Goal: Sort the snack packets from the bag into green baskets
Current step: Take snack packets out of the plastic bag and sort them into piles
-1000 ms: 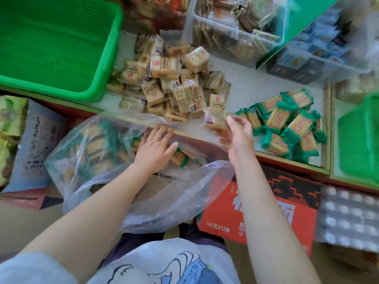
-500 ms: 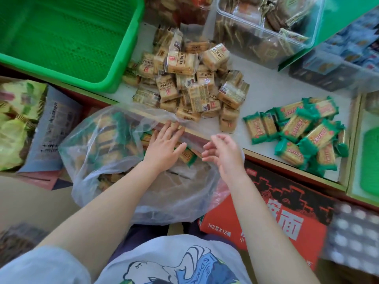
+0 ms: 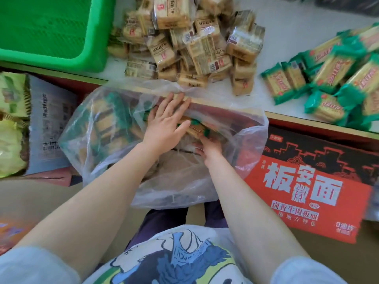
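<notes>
Bag (image 3: 114, 130): clear plastic, centre frame, mouth against the counter (image 3: 287, 48) edge, many packets inside.
Left hand (image 3: 166, 124): lay flat, fingers straight, pressing the bag's upper film down near the counter edge.
Right hand (image 3: 209, 146): was inside the bag, fingers under a green packet (image 3: 196, 128); whether they had closed on it could not be told.
Sorted so far: tan pile (image 3: 184, 37) top centre, green pile (image 3: 332, 83) at right, both on the counter.
Basket (image 3: 47, 29): upper left, no packets seen in it.
Doing it well: probably keep the left hand pinning the mouth wide, take one packet by its edge, lift clear of the film.
</notes>
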The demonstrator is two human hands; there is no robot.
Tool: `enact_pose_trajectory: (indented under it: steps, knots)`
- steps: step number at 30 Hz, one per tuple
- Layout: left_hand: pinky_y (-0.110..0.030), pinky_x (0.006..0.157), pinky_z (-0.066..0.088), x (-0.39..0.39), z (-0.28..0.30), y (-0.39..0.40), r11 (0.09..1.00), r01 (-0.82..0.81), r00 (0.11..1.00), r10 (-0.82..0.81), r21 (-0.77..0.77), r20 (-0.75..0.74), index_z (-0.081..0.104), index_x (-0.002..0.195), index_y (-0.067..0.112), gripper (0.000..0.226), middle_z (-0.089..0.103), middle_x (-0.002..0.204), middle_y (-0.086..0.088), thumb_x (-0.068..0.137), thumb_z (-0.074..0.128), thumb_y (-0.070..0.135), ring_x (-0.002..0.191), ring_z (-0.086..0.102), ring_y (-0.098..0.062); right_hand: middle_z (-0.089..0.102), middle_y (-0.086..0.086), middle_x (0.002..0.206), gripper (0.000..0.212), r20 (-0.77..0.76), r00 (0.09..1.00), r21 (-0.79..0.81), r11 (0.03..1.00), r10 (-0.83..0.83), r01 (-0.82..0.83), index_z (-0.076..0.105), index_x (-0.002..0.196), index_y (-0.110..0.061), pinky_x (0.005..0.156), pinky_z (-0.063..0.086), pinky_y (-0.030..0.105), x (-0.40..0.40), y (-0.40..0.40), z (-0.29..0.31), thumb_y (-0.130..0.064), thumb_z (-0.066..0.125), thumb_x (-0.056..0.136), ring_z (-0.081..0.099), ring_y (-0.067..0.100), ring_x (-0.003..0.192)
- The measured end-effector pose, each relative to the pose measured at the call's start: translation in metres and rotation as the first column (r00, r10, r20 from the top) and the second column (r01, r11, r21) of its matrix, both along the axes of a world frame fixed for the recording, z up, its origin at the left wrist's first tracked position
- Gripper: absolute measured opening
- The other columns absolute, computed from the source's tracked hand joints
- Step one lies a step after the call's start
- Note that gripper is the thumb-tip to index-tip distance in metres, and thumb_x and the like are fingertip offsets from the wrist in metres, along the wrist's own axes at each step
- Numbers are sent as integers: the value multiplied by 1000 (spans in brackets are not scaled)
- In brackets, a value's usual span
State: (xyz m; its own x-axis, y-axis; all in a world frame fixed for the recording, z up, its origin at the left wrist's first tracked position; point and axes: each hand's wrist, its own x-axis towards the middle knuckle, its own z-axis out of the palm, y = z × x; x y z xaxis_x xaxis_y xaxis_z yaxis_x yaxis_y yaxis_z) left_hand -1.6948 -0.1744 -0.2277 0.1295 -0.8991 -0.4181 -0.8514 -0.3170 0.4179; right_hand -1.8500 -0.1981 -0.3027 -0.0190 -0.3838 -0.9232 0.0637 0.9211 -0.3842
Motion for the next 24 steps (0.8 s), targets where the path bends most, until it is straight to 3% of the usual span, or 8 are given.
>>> enact_pose_trajectory:
  steps: [2, 6, 10, 14, 16, 18, 21, 24]
  knots:
    - [-47, 121, -1, 1, 1, 0, 1000, 13, 1000, -13, 6, 5, 11, 157, 46, 59, -2, 166, 21, 103, 31, 53, 150, -11, -2, 70, 5, 96, 23, -5, 1000, 33, 999, -30, 30, 57, 115, -10, 82, 57, 40, 1, 1, -4, -18, 68, 95, 69, 26, 84]
    - [-48, 121, 0, 2, 3, 0, 1000, 19, 1000, -19, 8, 10, 11, 157, 45, 58, -1, 166, 20, 103, 28, 55, 151, -10, -2, 70, 7, 88, 13, 53, 997, 100, 993, -61, 56, 61, 104, -10, 76, 58, 29, -4, 8, 10, -14, 69, 94, 67, 17, 73]
    - [-50, 122, 3, -4, 11, -2, 1000, -2, 1000, 1, 23, 17, 14, 158, 41, 57, 3, 167, 16, 104, 26, 54, 152, -8, -4, 72, 10, 93, 22, 122, 989, -4, 996, 85, -85, 64, 114, -3, 78, 56, 32, -30, 24, 42, -9, 69, 93, 66, 20, 77]
    - [-50, 122, 6, -11, 26, -11, 994, -20, 999, 16, 104, 44, 19, 159, 33, 59, 7, 168, 10, 104, 26, 54, 154, -2, -11, 71, 10, 89, 12, 106, 974, -146, 972, 201, -184, 69, 104, -5, 61, 46, 26, -70, 21, 98, -14, 65, 96, 56, 14, 61]
    - [-47, 118, 22, -21, 38, -15, 995, -68, 994, 63, 67, 86, 37, 154, 23, 56, 27, 163, -2, 103, 34, 48, 151, 18, -22, 68, 8, 85, 12, 98, 982, -228, 964, 162, -136, 69, 102, -6, 54, 41, 21, -96, 8, 125, -15, 63, 97, 53, 11, 61]
    - [-45, 104, 37, -44, 52, -20, 989, -131, 980, 139, -67, 139, 55, 136, 11, 47, 51, 140, -12, 101, 45, 40, 131, 41, -30, 60, 4, 75, 9, 105, 993, -278, 960, 51, -20, 65, 93, -11, 46, 35, 19, -123, -10, 149, -15, 60, 98, 48, 10, 56]
    - [-44, 96, 39, -101, 65, -35, 989, -48, 998, 54, -138, 43, 58, 131, 10, 41, 56, 127, -13, 98, 54, 34, 122, 45, -32, 50, 2, 58, 11, 85, 981, -305, 933, -173, 191, 59, 89, -12, 38, 34, 20, -164, -44, 177, -15, 58, 99, 43, 11, 44]
    - [-41, 104, 34, -156, 66, -59, 987, 93, 992, -103, -132, -69, 52, 141, 18, 47, 50, 142, -6, 96, 55, 33, 133, 40, -25, 63, 6, 65, 11, 60, 977, -360, 908, -205, 212, 59, 103, -9, 46, 46, 23, -201, -76, 193, -19, 55, 100, 55, 14, 46]
